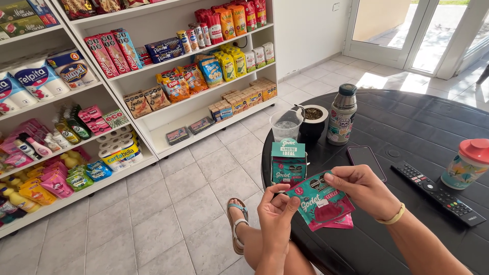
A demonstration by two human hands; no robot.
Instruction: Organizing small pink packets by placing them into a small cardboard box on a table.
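Note:
Both my hands hold a small teal and red sachet (320, 201) over the near edge of a round black table (407, 127). My left hand (276, 213) pinches its lower left corner. My right hand (362, 189) grips its top right edge with thumb and fingers. More pink sachets lie stacked under it. Just behind stands a teal display box (288, 160) of the same sachets.
On the table stand a clear plastic cup (285, 125), a dark gourd cup with a metal straw (312, 122), a steel thermos (342, 114), a phone (366, 159), a remote control (439, 193) and a red-lidded tumbler (467, 163). White shelves (168, 122) of packaged goods line the left; glass doors stand at the back.

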